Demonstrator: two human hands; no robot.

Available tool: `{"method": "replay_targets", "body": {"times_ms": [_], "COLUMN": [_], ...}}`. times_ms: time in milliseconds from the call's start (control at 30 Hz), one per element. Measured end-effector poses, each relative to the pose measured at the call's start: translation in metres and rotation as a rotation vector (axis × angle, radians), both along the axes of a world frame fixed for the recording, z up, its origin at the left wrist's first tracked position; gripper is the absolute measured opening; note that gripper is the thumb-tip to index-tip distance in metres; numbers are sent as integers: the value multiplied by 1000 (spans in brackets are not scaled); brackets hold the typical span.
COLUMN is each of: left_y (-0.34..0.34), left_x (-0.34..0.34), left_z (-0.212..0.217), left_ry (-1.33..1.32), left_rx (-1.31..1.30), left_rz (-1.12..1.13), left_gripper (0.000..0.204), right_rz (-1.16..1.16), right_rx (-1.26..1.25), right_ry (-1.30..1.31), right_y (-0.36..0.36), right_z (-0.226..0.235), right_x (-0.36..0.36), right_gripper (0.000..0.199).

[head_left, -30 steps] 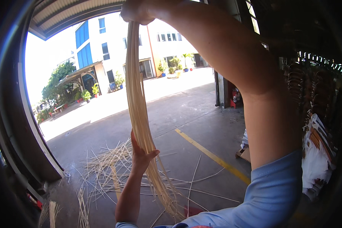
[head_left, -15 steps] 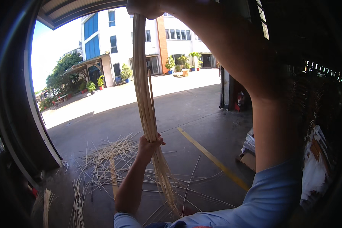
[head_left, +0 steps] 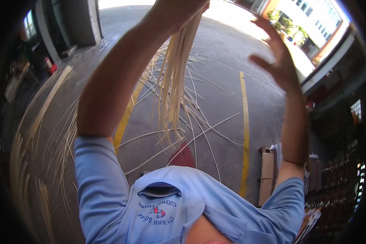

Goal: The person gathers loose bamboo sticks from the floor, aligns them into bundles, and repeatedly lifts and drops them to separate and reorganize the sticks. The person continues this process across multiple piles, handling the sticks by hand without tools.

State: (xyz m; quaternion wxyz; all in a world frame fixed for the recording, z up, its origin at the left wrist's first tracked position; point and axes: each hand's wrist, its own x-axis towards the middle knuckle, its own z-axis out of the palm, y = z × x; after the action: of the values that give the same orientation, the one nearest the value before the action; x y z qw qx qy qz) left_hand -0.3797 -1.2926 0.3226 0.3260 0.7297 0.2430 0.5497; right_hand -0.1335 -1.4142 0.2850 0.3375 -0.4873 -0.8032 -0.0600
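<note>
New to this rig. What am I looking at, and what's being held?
No machine here, just two bare hands. The view comes from the left of two fisheye cameras worn on the head, looking down, so straight edges bend near the rim. The left hand, at the top edge, grips a bundle of long, pale strands hanging down. The right hand is raised, open, apart from it. On the grey floor lie similar loose strands.

So this grey concrete floor (head_left: 219,101) is basically carrying everything: loose, thin, straw-coloured strands (head_left: 151,67) are sprawling and crossing mid-floor, two straight yellow painted lines (head_left: 245,122) are running along it, and long pale strand bundles (head_left: 53,97) are stretching out at left.
</note>
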Motion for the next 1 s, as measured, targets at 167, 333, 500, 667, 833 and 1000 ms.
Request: {"method": "replay_targets", "body": {"times_ms": [167,333,500,667,833,1000], "left_y": [-58,-38,1,68,131,185], "left_x": [-27,-87,-168,-256,-339,-397], "left_z": [25,12,-2,-10,-10,-2], "left_ry": [-27,62,87,99,124,148], "left_rx": [370,374,344,316,293,296], "left_rz": [205,303,367,381,405,434], "left_gripper": [39,37,36,35,34,33], "right_rz": [682,1026,915,811,816,859], "right_rx": [-248,-464,-397,-491,-492,-514], "right_ry": [611,580,578,618,677,642], "right_y": [123,168,212,273,324,390], "right_z": [-160,-146,-168,-168,-146,-134], "right_x": [-114,-201,-283,-357,-437,-489], "right_gripper": [123,101,62,29,21,18]}}
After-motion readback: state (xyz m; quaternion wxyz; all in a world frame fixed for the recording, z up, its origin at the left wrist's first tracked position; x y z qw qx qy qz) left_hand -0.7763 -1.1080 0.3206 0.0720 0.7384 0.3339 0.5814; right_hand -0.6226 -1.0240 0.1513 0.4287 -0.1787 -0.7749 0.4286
